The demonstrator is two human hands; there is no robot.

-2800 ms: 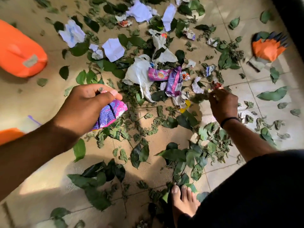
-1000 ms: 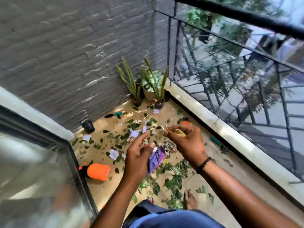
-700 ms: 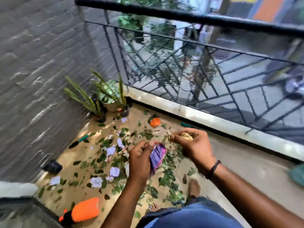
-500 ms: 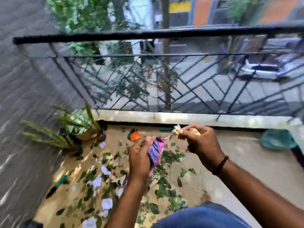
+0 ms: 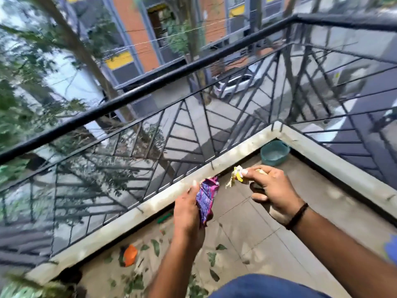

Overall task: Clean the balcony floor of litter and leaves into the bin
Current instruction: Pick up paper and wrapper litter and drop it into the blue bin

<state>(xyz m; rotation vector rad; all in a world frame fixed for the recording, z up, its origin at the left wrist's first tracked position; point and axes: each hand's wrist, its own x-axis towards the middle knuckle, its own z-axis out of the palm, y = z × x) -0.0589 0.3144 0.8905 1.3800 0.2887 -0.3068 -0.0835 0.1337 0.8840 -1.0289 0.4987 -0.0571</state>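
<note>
- Our left hand (image 5: pixel 189 214) is curled round a crumpled purple wrapper (image 5: pixel 206 198), which sticks up past the thumb, raised above the balcony floor (image 5: pixel 253 239).
- Our right hand (image 5: pixel 271 193) pinches a small yellow and white scrap (image 5: pixel 236 177) between thumb and forefinger; the other fingers are loosely bent beneath. A dark band (image 5: pixel 297 216) sits on that wrist.
- Both hands are near each other but apart, with the scrap just beside the wrapper's top.
- Ahead of the right hand, a teal bin (image 5: pixel 275 152) stands in the corner where the two pale ledges (image 5: pixel 150 206) meet, under the black railing (image 5: pixel 193 67). Nothing lies between our hands and the bin.
- Green leaves (image 5: pixel 155 247) are scattered on the tiles at lower left, with an orange object (image 5: pixel 130 254) among them and a small green item (image 5: pixel 164 218) by the ledge.
- Beyond the railing we see a street, trees and a white car (image 5: pixel 236 84), all blurred.
- Compared with half a second ago, our view has swung to the right: the potted plants and most of the litter pile have slipped to the bottom left edge, and the bin, then at the right margin, now sits near the middle. Our hands hold the same two pieces.
</note>
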